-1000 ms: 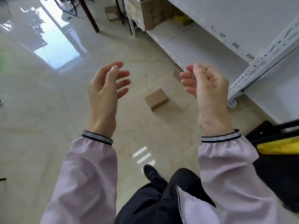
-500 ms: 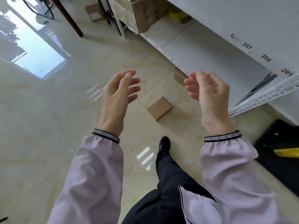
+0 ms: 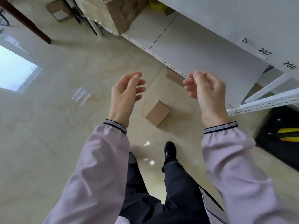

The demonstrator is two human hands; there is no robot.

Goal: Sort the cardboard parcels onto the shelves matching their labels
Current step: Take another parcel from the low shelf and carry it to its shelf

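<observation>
A small plain cardboard parcel lies on the glossy tiled floor, below and between my two raised hands. My left hand hovers above and left of it, fingers curled and apart, holding nothing. My right hand is up at the same height to the right, also empty with loosely bent fingers. The white low shelf runs along the right, its front edge carrying small number labels. An upper shelf shows labels 207 and 206. A second brown parcel sits under the low shelf's edge.
A large taped cardboard box stands at the shelf's far end. Another small box lies on the floor at the back left beside a dark table leg. A black and yellow object sits at the right. My feet are below the parcel.
I have stepped forward, so the parcel and shelf are closer and lower in view. Both hands stayed raised and empty and came slightly nearer to each other.
</observation>
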